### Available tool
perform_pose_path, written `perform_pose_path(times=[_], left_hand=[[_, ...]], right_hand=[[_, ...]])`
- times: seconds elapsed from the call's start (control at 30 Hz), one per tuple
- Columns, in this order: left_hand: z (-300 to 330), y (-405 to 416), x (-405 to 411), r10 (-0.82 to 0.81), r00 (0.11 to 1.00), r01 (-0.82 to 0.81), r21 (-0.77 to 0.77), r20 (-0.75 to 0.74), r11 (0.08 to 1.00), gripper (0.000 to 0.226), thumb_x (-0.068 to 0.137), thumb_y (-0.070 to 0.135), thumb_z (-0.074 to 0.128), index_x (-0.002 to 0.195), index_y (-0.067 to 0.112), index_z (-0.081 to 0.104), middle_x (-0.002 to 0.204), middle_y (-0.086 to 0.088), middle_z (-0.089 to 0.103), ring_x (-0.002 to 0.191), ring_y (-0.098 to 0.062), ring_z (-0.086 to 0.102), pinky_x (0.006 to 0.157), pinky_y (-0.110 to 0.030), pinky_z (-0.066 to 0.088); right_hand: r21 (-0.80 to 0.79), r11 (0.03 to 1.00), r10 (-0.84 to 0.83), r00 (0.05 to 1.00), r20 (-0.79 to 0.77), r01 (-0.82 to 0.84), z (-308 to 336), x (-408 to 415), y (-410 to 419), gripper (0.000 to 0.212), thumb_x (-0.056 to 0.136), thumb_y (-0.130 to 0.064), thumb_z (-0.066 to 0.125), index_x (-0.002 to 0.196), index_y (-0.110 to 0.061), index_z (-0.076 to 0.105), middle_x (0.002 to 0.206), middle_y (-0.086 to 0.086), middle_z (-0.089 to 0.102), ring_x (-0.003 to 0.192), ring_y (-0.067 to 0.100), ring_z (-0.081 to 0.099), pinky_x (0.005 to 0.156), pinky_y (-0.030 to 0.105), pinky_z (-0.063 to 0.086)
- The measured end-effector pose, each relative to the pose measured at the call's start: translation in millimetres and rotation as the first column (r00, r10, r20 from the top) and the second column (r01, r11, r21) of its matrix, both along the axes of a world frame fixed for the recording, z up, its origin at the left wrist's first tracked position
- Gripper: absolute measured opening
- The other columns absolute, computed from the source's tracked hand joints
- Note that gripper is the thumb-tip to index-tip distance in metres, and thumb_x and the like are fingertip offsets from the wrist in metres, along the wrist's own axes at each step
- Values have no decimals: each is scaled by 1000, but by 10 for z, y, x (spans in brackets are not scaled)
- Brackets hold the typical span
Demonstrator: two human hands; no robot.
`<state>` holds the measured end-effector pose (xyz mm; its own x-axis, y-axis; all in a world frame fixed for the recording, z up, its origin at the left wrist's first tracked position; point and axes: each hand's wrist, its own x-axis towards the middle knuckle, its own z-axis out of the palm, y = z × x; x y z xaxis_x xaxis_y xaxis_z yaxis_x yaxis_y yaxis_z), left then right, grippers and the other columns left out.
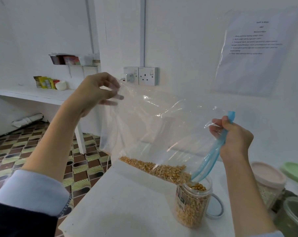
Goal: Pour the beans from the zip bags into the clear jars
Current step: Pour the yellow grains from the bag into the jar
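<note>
While both hands pinch the zip bag, beans lie below each grip.

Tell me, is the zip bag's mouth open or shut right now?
Open. The zip bag is tilted, its blue zip strips parted over the clear jar, and beans are sliding toward it.

Bright, even light; soft blur, glare on plastic, edges bowed.
</note>
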<state>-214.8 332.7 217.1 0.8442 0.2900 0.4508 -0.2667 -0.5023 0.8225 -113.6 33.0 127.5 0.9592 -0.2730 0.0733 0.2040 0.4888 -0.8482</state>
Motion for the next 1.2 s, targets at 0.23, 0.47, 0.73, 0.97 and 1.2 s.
perform_pose_path(times=[0.23, 0.47, 0.73, 0.97, 1.2], left_hand=[[-92, 60, 88, 122, 986, -132, 92, 110, 987, 25, 72, -14, 71, 69, 6, 55, 67, -1, 61, 56, -3, 63, 63, -16, 56], [-147, 26, 134, 41, 988, -5, -230, 152, 973, 31, 76, -11, 67, 94, 9, 51, 61, 1, 66, 62, -9, 68, 61, -17, 55], [-263, -140, 205, 49, 941, -39, -36, 334, 999, 24, 96, 2, 47, 78, 16, 53, 78, -4, 64, 65, -4, 63, 65, -18, 52], [-313, -220, 393, 179, 803, -294, 116, 568, 949, 39, 89, -4, 33, 77, 33, 39, 67, 8, 44, 53, -1, 35, 51, -20, 27], [-209, -256, 487, 221, 696, -360, 66, 683, 931, 35, 97, 2, 36, 78, 31, 38, 66, 14, 43, 51, 6, 40, 50, -9, 27]], right_hand=[[-14, 1000, 26, 1000, -6, -26, -11, 57, -23, 14, 90, -12, 64, 78, -4, 65, 75, 9, 70, 58, 19, 62, 61, 26, 57], [4, 1000, 24, 1000, -13, -23, -23, 73, -43, 14, 90, -11, 64, 78, -3, 65, 72, 9, 69, 56, 20, 60, 59, 26, 55], [7, 1000, 14, 1000, -1, -14, -21, 0, -87, 15, 91, -13, 63, 77, -7, 65, 72, 5, 70, 58, 17, 64, 63, 28, 57], [28, 999, -18, 999, 34, 17, 65, -101, -107, 20, 92, -13, 63, 73, -7, 64, 66, 4, 70, 52, 16, 62, 60, 26, 55], [19, 998, -64, 988, 140, 62, 143, -202, -109, 23, 93, -12, 61, 72, -5, 66, 60, -1, 69, 50, 13, 61, 58, 23, 56]])
